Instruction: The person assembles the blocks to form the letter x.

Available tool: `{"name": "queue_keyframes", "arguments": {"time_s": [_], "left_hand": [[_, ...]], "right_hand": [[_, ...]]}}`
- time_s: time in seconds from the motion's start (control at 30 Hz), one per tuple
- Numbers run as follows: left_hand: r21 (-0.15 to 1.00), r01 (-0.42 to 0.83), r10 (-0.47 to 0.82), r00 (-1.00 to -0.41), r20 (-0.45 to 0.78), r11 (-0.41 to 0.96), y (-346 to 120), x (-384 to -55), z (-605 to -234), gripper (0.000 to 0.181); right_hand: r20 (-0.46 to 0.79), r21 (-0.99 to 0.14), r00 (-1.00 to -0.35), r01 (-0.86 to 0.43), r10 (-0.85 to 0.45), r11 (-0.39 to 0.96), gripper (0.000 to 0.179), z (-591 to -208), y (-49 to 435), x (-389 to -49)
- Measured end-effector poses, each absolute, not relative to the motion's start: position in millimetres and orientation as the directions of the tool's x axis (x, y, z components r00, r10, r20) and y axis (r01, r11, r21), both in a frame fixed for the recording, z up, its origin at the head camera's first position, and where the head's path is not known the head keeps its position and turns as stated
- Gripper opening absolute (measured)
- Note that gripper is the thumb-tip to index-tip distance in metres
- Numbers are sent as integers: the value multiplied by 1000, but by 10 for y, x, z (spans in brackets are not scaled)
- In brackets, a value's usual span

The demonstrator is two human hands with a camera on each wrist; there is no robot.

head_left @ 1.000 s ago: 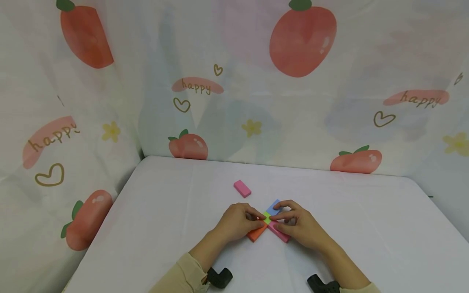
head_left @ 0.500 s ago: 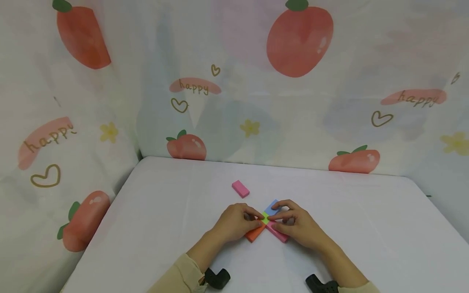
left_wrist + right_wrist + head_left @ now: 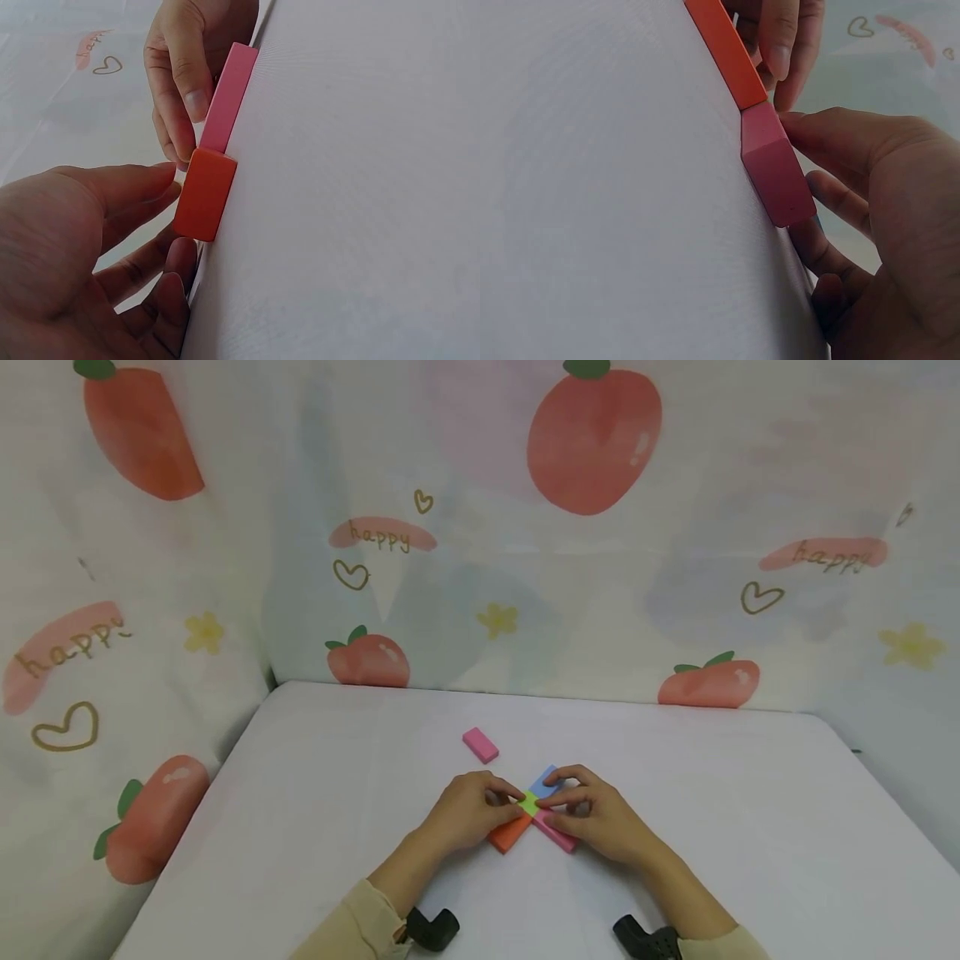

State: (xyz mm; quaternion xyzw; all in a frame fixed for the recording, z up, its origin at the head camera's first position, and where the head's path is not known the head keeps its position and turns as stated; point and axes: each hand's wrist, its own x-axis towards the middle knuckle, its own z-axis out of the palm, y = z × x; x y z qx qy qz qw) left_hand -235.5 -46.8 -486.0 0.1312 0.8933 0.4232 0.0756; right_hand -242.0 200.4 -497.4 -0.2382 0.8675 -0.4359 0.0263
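Near the front middle of the table, coloured blocks lie together in a cross-like shape. A yellow-green block [image 3: 529, 803] is at the centre, a blue block [image 3: 544, 782] behind right, an orange block [image 3: 507, 836] front left and a pink block [image 3: 556, 833] front right. My left hand [image 3: 467, 812] has its thumb and index fingertips at the centre, beside the yellow-green and orange blocks. My right hand [image 3: 604, 820] has its thumb on the pink block and its other fingertips by the yellow-green and blue blocks. The left hand hides the shape's back-left side.
Another pink block [image 3: 481, 745] lies alone farther back on the white table [image 3: 337, 760]. A fruit-patterned curtain [image 3: 450, 568] stands along the back and left. Black wrist devices, one of them a black device [image 3: 432, 930] under the left sleeve, sit near the front edge.
The whole head view has shifted, with everything sliding left in the picture. Both hands and the blocks keep nearly the same places relative to each other.
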Motion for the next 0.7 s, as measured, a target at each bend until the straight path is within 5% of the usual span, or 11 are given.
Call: {"name": "queue_keyframes", "arguments": {"time_s": [0.7], "left_hand": [[796, 173, 291, -957, -4, 581, -554, -2383, -4788, 20]], "right_hand": [[141, -792, -892, -362, -429, 492, 17, -4988, 2013, -2406]]}}
